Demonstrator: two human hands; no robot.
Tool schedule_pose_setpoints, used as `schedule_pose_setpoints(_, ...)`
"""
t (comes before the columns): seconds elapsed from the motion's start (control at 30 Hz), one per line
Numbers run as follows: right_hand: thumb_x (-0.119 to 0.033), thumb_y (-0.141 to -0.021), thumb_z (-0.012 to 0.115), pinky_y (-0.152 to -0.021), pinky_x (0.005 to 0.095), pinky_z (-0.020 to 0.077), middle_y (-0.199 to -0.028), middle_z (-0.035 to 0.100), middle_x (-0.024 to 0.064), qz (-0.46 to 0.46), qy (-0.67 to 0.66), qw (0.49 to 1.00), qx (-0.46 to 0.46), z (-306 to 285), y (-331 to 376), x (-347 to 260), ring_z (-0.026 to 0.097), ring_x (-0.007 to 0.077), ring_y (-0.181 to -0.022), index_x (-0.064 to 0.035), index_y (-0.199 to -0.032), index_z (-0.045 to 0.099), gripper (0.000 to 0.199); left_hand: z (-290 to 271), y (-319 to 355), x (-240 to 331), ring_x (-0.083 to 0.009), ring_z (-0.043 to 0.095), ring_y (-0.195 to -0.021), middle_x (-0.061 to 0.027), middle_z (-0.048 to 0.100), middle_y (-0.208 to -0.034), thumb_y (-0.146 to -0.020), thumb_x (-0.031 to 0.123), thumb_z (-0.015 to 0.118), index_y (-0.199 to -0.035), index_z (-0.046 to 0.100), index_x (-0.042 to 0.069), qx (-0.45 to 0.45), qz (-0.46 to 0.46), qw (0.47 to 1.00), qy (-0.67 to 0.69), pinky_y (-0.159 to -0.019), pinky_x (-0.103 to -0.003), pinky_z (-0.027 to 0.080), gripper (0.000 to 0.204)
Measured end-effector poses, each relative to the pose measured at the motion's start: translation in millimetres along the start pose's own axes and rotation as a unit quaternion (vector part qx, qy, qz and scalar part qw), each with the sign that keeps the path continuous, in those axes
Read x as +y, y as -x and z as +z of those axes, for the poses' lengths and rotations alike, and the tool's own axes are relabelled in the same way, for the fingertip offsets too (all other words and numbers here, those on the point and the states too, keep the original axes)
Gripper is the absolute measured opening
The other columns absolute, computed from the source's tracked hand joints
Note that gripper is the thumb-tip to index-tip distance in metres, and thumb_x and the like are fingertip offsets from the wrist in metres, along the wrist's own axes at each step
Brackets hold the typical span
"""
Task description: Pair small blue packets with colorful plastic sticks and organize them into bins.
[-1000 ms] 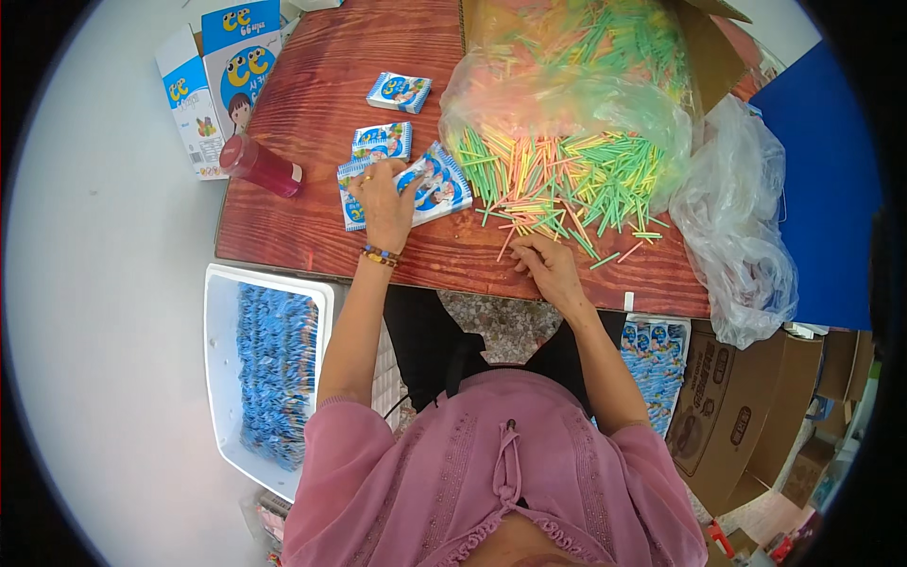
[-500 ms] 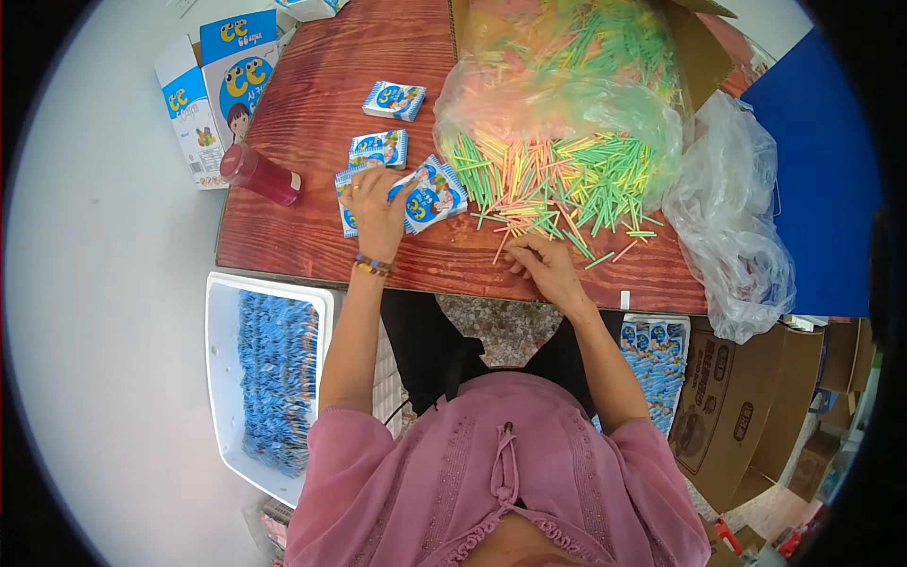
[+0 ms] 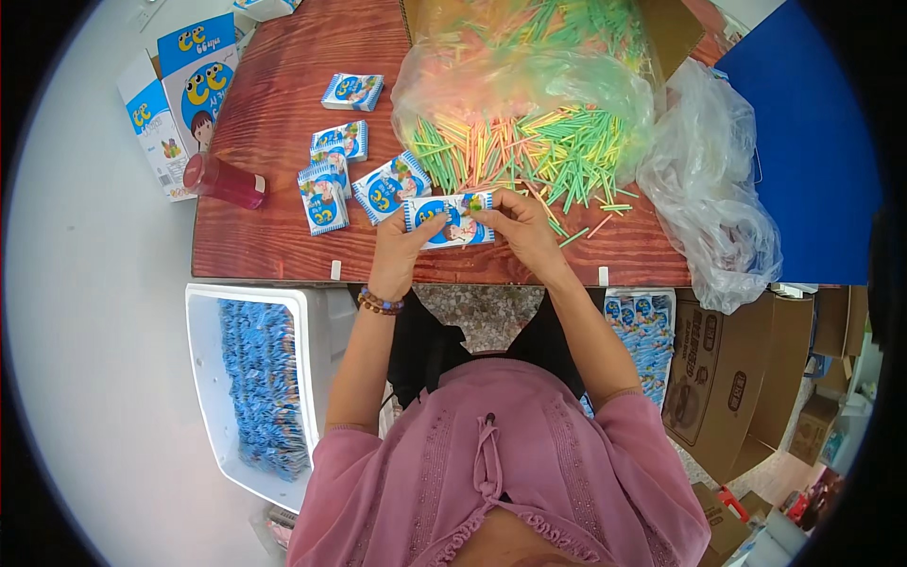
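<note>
Near the table's front edge, a flat blue-and-white packet (image 3: pixel 453 227) is stretched between my two hands. My left hand (image 3: pixel 402 248) pinches its left end, thumb on top, and my right hand (image 3: pixel 525 231) grips its right end the same way. Just behind it lies another blue-and-white packet (image 3: pixel 392 186) at a slant. Further left are an upright-lying packet (image 3: pixel 323 200), overlapping packets (image 3: pixel 345 140), and a separate packet (image 3: pixel 352 92) farther back. Thin pink, yellow and green sticks (image 3: pixel 557 156) spill from a clear plastic bag (image 3: pixel 529 85) toward my right hand.
A pink-red bottle (image 3: pixel 227 181) lies at the table's left edge, beside a printed carton (image 3: pixel 194 94). Crumpled clear plastic (image 3: pixel 713 189) hangs over the right edge next to a blue panel (image 3: pixel 803 151). Below left, a white bin (image 3: pixel 304 378) holds packets; a brown box (image 3: pixel 727 387) stands lower right.
My left hand has come right and nearer from the packets on the left. My right hand has lifted from the loose sticks, and both hands now hold one packet. The view has shifted slightly.
</note>
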State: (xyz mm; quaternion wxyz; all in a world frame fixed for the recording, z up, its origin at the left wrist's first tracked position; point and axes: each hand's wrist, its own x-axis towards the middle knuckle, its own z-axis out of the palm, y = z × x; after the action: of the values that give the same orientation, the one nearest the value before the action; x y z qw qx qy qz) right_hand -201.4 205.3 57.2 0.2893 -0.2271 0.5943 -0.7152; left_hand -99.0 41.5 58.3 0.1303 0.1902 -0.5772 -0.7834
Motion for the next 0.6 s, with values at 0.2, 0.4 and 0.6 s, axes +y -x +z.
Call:
schedule_pose_setpoints(0.2,-0.011,-0.088,0.066,-0.057,0.0187,0.0345,-0.074,0.055,-0.0062,0.013,0.037,0.999,-0.006,-9,-1,33,0.044,0.0004,-0.066,-0.0028,-0.087,0.064,0.008,10,10,-7,-0.0059,0.061,-0.074,-0.0027,0.069,-0.086,-0.086,0.006,0.067,-0.094,0.069,-0.001,0.033,0.022,0.999,-0.029,-0.066,-0.021,0.049,0.012)
schedule_pose_setpoints(0.4,-0.011,-0.088,0.066,-0.058,0.0187,0.0352,-0.072,0.056,-0.0057,0.001,0.053,0.999,0.001,-5,2,32,0.044,0.0007,-0.066,0.0000,-0.090,0.066,0.011,9,17,-23,-0.0056,0.062,-0.074,-0.0043,0.069,-0.088,-0.087,0.007,0.066,-0.095,0.069,-0.003,0.072,-0.003,0.997,0.024,-0.066,-0.020,0.049,0.014)
schedule_pose_setpoints(0.6,-0.010,-0.090,0.062,-0.062,0.0180,0.0384,-0.077,0.059,-0.0042,0.030,0.060,0.998,0.015,1,10,5,0.048,0.0026,-0.067,0.0002,-0.090,0.065,0.011,5,22,-27,-0.0102,0.065,-0.080,-0.0077,0.069,-0.094,-0.090,0.008,0.063,-0.098,0.067,-0.004,0.075,-0.018,0.989,0.128,-0.070,-0.024,0.052,0.015)
